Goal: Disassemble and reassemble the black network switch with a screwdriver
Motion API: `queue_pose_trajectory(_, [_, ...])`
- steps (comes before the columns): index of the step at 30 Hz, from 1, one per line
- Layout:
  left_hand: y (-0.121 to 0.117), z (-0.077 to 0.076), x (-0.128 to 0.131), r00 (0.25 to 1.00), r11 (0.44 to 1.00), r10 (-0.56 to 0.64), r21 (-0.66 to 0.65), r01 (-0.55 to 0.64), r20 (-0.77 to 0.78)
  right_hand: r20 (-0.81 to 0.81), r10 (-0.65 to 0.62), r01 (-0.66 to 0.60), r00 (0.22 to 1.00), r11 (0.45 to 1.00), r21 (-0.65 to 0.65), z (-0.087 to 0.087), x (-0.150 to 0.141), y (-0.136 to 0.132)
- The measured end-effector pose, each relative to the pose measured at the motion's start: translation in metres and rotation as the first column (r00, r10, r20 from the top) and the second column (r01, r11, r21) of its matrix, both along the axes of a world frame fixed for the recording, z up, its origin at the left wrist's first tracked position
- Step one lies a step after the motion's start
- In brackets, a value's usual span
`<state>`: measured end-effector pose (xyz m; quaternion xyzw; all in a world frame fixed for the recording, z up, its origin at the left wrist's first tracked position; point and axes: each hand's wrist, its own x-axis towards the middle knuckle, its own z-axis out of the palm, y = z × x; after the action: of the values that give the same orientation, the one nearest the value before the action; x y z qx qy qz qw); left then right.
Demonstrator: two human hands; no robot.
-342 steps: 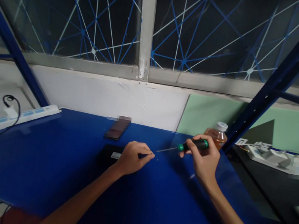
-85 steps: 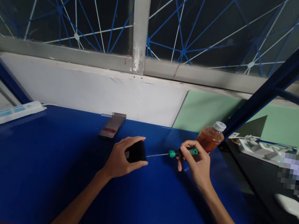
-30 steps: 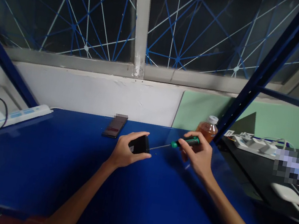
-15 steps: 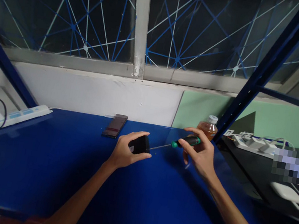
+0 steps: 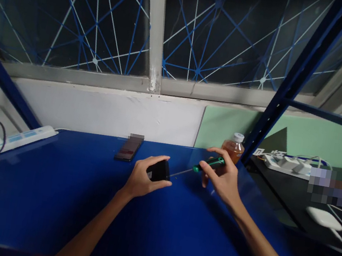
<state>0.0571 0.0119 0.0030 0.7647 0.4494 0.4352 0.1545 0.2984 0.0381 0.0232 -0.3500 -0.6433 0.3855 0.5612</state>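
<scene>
My left hand (image 5: pixel 141 179) is closed around a small black box-shaped device (image 5: pixel 158 171), thumb along the near side and fingers along the far side. A pale label shows on it near my palm. In my right hand (image 5: pixel 223 177) is a screwdriver (image 5: pixel 212 164) with a black and green handle, gripped between thumb and fingers. Its thin metal shaft points left, and the tip meets the right end face of the black device. Whether the tip sits in a screw is too small to tell. Tiny specks lie on the blue table just beside the tip.
A dark phone (image 5: pixel 129 148) lies on the blue table (image 5: pixel 46 198) behind my left hand. A bottle of amber drink (image 5: pixel 233 148) stands behind my right hand. A white power strip (image 5: pixel 11 144) lies at left. Another power strip (image 5: pixel 286 165) and a white charger (image 5: pixel 323 218) are on the black surface at right.
The view has shifted slightly. Both hands keep their holds, and the screwdriver tip stays at the device's end; the right fingers have shifted a little on the handle.
</scene>
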Motion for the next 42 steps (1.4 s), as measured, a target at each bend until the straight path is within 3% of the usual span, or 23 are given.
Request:
queue_pose_trajectory(4, [0.000, -0.001, 0.000, 1.000, 1.000, 0.004, 0.012, -0.004, 0.000, -0.084, 0.132, -0.132, 0.988, 0.991, 0.002, 0.001, 0.000, 0.001])
queue_pose_trajectory(7, [0.001, -0.001, -0.001, 1.000, 1.000, 0.016, 0.020, -0.016, -0.001, -0.073, 0.161, -0.164, 0.984, 0.986, -0.032, 0.001, 0.001, 0.003])
queue_pose_trajectory(13, [0.002, -0.002, -0.001, 1.000, 1.000, 0.004, 0.020, -0.003, -0.030, 0.023, 0.008, -0.007, 1.000, 0.999, -0.044, -0.002, 0.002, 0.005])
queue_pose_trajectory(18, [0.007, -0.010, 0.003, 0.972, 1.000, -0.011, -0.007, 0.010, -0.235, 0.062, -0.024, 0.026, 0.998, 0.999, -0.027, -0.007, 0.003, 0.013])
queue_pose_trajectory(24, [0.010, -0.025, 0.007, 0.908, 0.998, -0.038, -0.055, 0.016, -0.418, 0.158, -0.243, 0.239, 0.957, 0.970, 0.041, -0.026, 0.011, 0.028])
queue_pose_trajectory(31, [0.011, -0.029, 0.007, 0.898, 0.997, -0.060, -0.061, 0.037, -0.436, 0.302, -0.263, 0.241, 0.916, 0.964, 0.110, -0.031, 0.010, 0.027])
queue_pose_trajectory(42, [0.012, -0.032, 0.005, 0.888, 0.996, -0.074, -0.070, 0.048, -0.453, 0.371, -0.256, 0.223, 0.893, 0.966, 0.129, -0.035, 0.009, 0.029])
